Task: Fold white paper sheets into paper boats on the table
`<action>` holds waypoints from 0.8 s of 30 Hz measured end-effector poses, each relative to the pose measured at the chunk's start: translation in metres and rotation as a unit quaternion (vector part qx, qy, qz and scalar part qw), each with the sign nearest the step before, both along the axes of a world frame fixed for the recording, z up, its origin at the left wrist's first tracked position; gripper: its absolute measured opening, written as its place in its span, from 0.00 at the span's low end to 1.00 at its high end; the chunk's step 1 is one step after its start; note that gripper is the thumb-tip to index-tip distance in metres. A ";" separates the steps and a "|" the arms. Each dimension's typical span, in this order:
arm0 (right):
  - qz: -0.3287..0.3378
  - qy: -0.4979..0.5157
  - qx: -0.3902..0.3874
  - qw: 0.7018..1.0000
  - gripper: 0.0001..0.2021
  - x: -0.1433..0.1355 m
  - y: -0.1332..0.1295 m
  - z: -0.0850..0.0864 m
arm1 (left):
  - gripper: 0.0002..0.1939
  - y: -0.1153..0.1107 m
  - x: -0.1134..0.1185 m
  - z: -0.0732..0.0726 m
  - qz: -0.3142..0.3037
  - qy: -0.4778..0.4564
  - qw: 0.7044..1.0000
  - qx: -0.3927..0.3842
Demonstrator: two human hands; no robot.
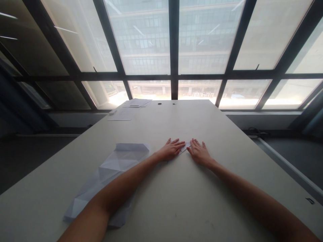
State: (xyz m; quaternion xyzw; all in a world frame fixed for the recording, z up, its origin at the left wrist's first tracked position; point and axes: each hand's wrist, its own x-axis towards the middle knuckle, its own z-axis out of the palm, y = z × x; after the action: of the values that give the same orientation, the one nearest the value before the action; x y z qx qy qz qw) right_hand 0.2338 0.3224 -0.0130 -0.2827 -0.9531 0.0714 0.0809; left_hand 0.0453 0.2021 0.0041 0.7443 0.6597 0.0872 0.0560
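A small folded piece of white paper (185, 147) lies on the white table, mostly covered by both hands. My left hand (171, 149) rests flat on its left part with the fingers spread. On the right part lies my right hand (199, 152), palm down, fingers stretched out. Between the fingertips a strip of the paper and a slanting edge show. Under and beside my left forearm is a large creased sheet of paper (116, 164), partly hidden by the arm.
White sheets (137, 103) are stacked at the table's far left, with another sheet (121, 114) nearer. Two small dark round spots mark the far edge. A small dark object (310, 201) sits at the right edge. Windows stand beyond the table (191, 117).
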 end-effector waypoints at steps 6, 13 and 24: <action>-0.073 0.034 0.000 0.997 0.32 0.002 0.003 0.002 | 0.25 0.001 -0.002 0.002 0.007 0.010 1.000 -0.017; 0.210 0.175 -0.037 0.961 0.21 0.003 -0.036 0.031 | 0.25 -0.001 -0.009 0.008 -0.020 0.004 1.000 -0.021; 0.388 0.105 -0.014 0.916 0.23 0.004 -0.076 0.037 | 0.25 -0.003 -0.007 0.007 -0.029 0.021 0.999 -0.001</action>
State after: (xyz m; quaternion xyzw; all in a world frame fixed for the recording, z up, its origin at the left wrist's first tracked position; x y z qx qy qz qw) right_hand 0.2377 0.2465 0.0244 0.1173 -0.9728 0.1399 0.1425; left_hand 0.0379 0.1989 0.0114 0.7650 0.6387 0.0693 0.0455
